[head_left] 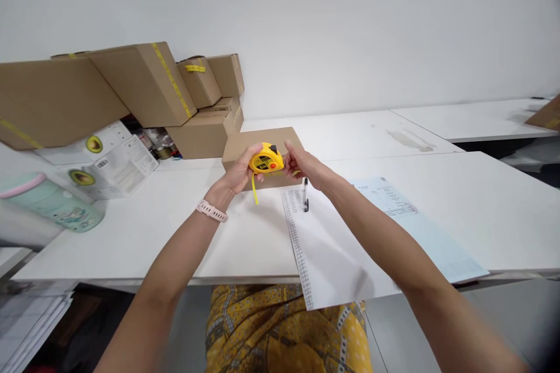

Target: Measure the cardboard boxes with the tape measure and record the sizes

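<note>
Desk [249,233]: white, wall [328,34] behind.
Tape measure [266,158]: held up by box [275,180]; L hand [240,170] fingers wrapped round it.
R hand [303,163]: fingers bunched beside it, pinch unclear.
Risk: loose L grip, poss. drop on box/desk.
Cartons [142,81]: stacked at L, look shut, contents n/v.

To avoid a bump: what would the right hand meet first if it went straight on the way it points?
Probably the yellow tape measure held by the left hand; it sits just ahead of the right hand, though depth is unclear.
</note>
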